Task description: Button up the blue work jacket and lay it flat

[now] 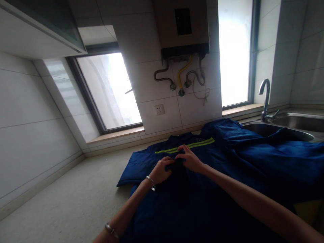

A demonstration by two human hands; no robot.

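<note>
A dark blue work jacket [192,199] with a yellow-green reflective stripe [188,146] lies spread flat on the light countertop [76,202]. Both my hands meet at the middle of its chest, just below the stripe. My left hand [162,169], a bracelet on its wrist, has its fingers curled and pinching the fabric. My right hand [190,158] is also closed, fingertips pinching the cloth beside the left hand. What small part they grip is too dark to make out.
A second blue garment [278,158] is heaped to the right, spilling toward a steel sink [298,123] with a tap [265,98]. On the tiled wall behind hang a water heater [182,27] with hoses and a socket [159,109]. Windows flank it.
</note>
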